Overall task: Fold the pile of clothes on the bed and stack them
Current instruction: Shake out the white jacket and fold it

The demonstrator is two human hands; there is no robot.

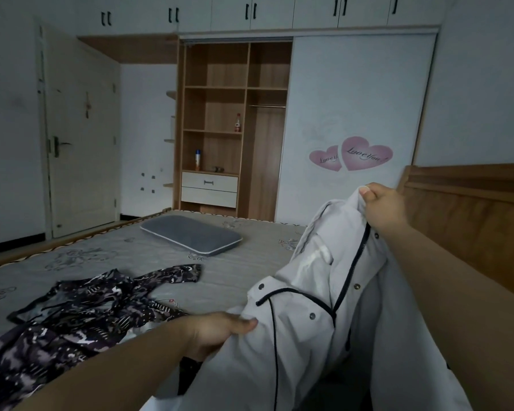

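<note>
Head view. Right hand [383,207] up high on the right, fingers curled tight, pinching the top edge of the white jacket [318,292]. Left hand [217,330] lower and nearer, thumb on top, gripping a fold of the same white jacket at its left side. White jacket stretched between both hands, lifted off the bed, slanting from the high right hand down to the low left hand. Black piping, a dark zip and small round snaps along the front of it. Bottom part hanging down past the lower edge of the view.

Just left of the left hand, a dark patterned garment [80,315], crumpled and flat on the bed [131,256], touching nothing held. Farther off, near the middle of the bed, a grey pillow [190,234], well apart from both hands. Wooden headboard [472,209] on the right, behind the right arm. Past the bed, an open wardrobe [235,129] with shelves, two small bottles inside. Beside it a white sliding door with pink heart stickers [353,154]. A closed room door [80,137] at far left.
</note>
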